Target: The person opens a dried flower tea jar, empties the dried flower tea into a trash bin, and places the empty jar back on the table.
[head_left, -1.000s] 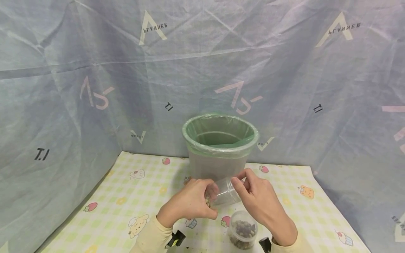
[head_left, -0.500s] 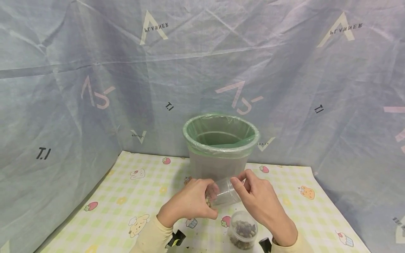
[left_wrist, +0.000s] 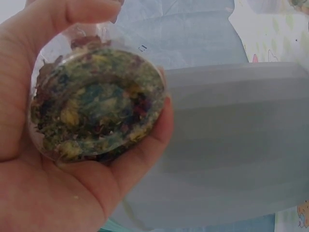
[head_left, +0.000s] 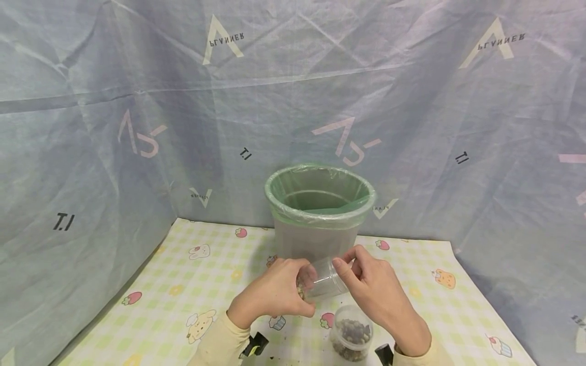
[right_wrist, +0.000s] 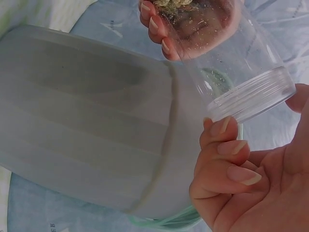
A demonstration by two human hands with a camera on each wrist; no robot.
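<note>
A clear plastic jar point(head_left: 324, 278) is held tilted almost on its side in front of the bin, lid end toward the right. My left hand point(head_left: 278, 291) grips the base end, fingers and thumb wrapped round it. Dried flowers and herbs point(left_wrist: 96, 111), brown-green with yellow and dark red bits, lie against the base; the rest of the jar shows only crumbs. At the other end, the thumb and curled fingers of my right hand point(head_left: 379, 285) hold the ribbed clear lid point(right_wrist: 256, 94) by its edge. A second clear jar point(head_left: 351, 351) holding dark, pebble-like pieces stands upright below the right hand.
Close behind the hands stands a grey bin point(head_left: 293, 241) with a green liner point(head_left: 320, 219) folded over its rim. A checked, cartoon-printed cloth point(head_left: 183, 284) covers the table, with small dark crumbs near the front. Grey-blue curtains point(head_left: 183, 127) enclose the back and sides.
</note>
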